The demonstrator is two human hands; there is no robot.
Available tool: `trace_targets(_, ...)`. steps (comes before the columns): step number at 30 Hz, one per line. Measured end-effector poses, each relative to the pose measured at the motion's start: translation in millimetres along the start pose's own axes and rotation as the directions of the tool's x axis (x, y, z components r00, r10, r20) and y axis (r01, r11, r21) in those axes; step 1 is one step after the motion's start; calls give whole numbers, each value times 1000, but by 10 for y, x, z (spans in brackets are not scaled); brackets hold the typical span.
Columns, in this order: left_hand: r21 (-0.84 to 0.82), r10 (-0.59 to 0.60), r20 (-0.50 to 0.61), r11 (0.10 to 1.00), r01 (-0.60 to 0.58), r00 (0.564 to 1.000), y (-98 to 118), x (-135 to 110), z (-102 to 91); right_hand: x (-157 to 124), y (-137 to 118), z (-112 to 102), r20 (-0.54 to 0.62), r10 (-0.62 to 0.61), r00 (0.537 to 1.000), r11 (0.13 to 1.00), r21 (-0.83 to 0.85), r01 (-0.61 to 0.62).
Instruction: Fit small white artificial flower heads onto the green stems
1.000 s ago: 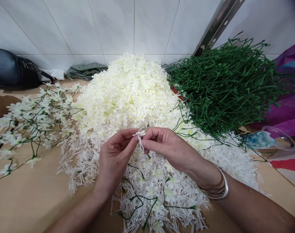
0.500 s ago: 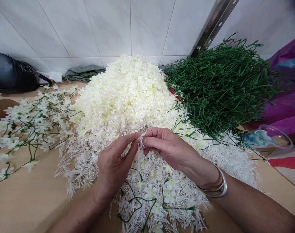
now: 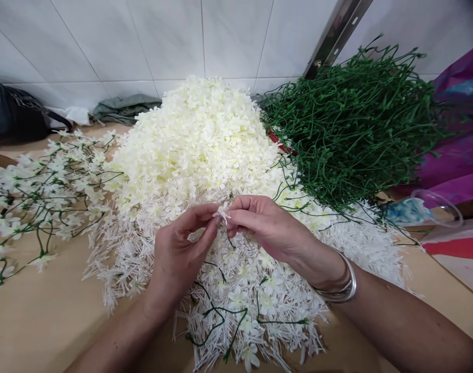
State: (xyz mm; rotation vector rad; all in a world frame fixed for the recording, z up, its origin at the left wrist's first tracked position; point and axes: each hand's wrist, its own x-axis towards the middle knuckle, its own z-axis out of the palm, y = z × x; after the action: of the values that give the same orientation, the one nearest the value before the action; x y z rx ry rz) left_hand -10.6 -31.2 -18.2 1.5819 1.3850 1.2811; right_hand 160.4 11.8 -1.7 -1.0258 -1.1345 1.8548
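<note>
Between my fingertips is a small white artificial flower piece (image 3: 223,211) with thin white strands. My left hand (image 3: 184,248) pinches it from the left with thumb and forefinger. My right hand (image 3: 265,223) is closed on its other side, fingertips against the strands; the fingers partly hide the piece. Below and around both hands lies a heap of white stamen-like strands (image 3: 135,259). Behind them rises a big mound of cream-white blossoms (image 3: 197,134). Nearer to me, a green stem (image 3: 236,311) with branches lies over the strands among white blossoms.
Bundled green plastic stems (image 3: 353,124) stand at the back right, beside a purple bag (image 3: 454,150) and a clear plastic cup (image 3: 411,210). Finished-looking flower sprays (image 3: 57,176) lie at the left on the table (image 3: 30,316). A black bag (image 3: 14,111) sits by the tiled wall (image 3: 166,41).
The scene has shifted slightly up and left in view. More of the white flower piece shows between my fingertips. Both hands stay together at it.
</note>
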Motion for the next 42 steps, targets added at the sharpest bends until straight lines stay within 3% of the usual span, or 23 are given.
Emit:
trace_targets(4, -166, -162, 50, 972, 168, 986, -8, 19, -13, 11, 0, -5, -30, 7, 1000, 999, -49, -8)
trace_targets(9, -243, -223, 111, 939, 244, 968, -1, 41, -30, 3, -6, -15, -36, 3, 999, 994, -105, -7)
trace_targets(13, -242, -194, 131, 945, 222, 972, 9, 37, -29, 8, -14, -19, -45, 3, 999, 988, -154, -10)
trace_targets(21, -88, -76, 84, 993, 83, 994, 6, 13, -24, 10, 13, 2, -104, -39, 994, 994, -107, 28)
trace_targets(28, 164, 102, 77, 980, -114, 992, 39, 6, -29, -16, 82, -24, -103, -73, 992, 972, -232, 47)
trace_targets(36, -54, -49, 17, 997, 50, 999, -39, 10, -26, -23, 27, -14, -76, -179, 981, 959, -238, 156)
trace_targets(39, -119, -63, 38, 991, 67, 997, -66, 8, -30, -19, 35, 7, -76, -216, 973, 959, -206, 197)
trace_targets(42, -169, -56, 42, 984, 62, 998, -77, 2, -7, -27, 42, 34, -71, -315, 947, 911, -302, 280)
